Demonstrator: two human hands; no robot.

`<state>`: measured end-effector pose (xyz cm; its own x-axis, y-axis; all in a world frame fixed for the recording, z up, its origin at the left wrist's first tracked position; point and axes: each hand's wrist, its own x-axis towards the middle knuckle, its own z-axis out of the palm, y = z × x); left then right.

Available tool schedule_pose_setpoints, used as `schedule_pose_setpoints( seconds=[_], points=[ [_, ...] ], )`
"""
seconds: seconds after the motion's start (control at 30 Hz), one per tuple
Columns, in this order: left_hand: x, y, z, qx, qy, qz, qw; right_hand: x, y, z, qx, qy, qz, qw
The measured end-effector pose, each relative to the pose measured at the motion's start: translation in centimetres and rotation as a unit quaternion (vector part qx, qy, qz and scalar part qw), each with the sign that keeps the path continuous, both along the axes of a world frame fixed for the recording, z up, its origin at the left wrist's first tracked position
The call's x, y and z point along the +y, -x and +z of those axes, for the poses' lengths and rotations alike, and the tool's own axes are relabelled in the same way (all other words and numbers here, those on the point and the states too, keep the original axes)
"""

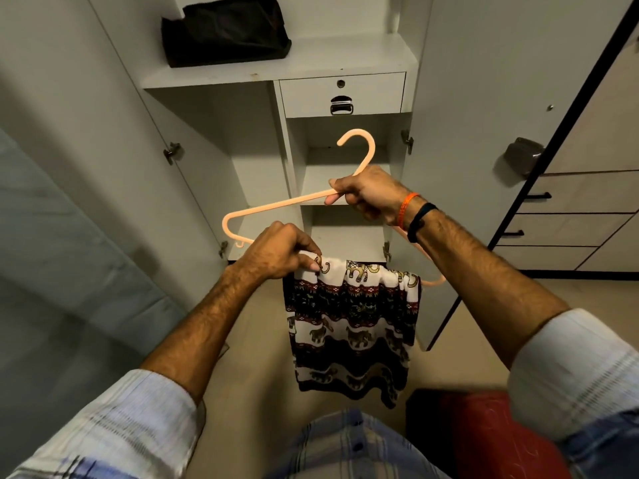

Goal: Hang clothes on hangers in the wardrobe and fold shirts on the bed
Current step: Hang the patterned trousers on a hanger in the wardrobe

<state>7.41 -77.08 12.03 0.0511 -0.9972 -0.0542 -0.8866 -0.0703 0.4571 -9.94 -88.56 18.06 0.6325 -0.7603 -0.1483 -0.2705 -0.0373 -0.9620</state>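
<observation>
A peach plastic hanger (276, 205) is held in front of the open wardrobe (262, 140), its hook pointing up. My right hand (366, 195) grips it at the neck, just below the hook. A patterned cloth (352, 326) with elephant prints in black, white and red drapes over the hanger's lower bar and hangs down. My left hand (280, 252) pinches the cloth's top left edge at the bar.
The wardrobe has white shelves, a drawer (342, 95) with a metal handle, and a black bag (224, 29) on the upper shelf. Both doors stand open. A bed (62, 243) lies at left, dark-trimmed drawers (567, 216) at right, a red object (498, 433) near my right leg.
</observation>
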Motion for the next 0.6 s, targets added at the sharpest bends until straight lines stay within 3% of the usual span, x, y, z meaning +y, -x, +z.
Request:
schedule_pose_setpoints(
  seconds=[0.17, 0.3, 0.37, 0.47, 0.6],
  points=[
    [-0.1, 0.5, 0.1, 0.047, 0.130, 0.064, 0.988, 0.1, -0.1, 0.3, 0.023, 0.010, 0.023, 0.999],
    [-1.1, 0.6, 0.2, -0.032, 0.279, 0.089, 0.955, 0.1, 0.2, 0.8, 0.013, -0.018, 0.033, 0.999],
    [-1.9, 0.4, 0.5, -0.105, 0.253, 0.067, 0.959, 0.1, 0.3, 0.9, 0.004, -0.026, 0.025, 0.999],
    [-2.8, 0.4, 0.7, -0.181, 0.127, 0.077, 0.972, 0.0, 0.5, 0.6, -0.007, -0.026, 0.002, 1.000],
    [-3.0, 2.0, 1.2, -0.090, 0.053, 0.041, 0.994, 0.4, 0.2, -0.1, -0.016, -0.010, -0.008, 1.000]
  ],
)
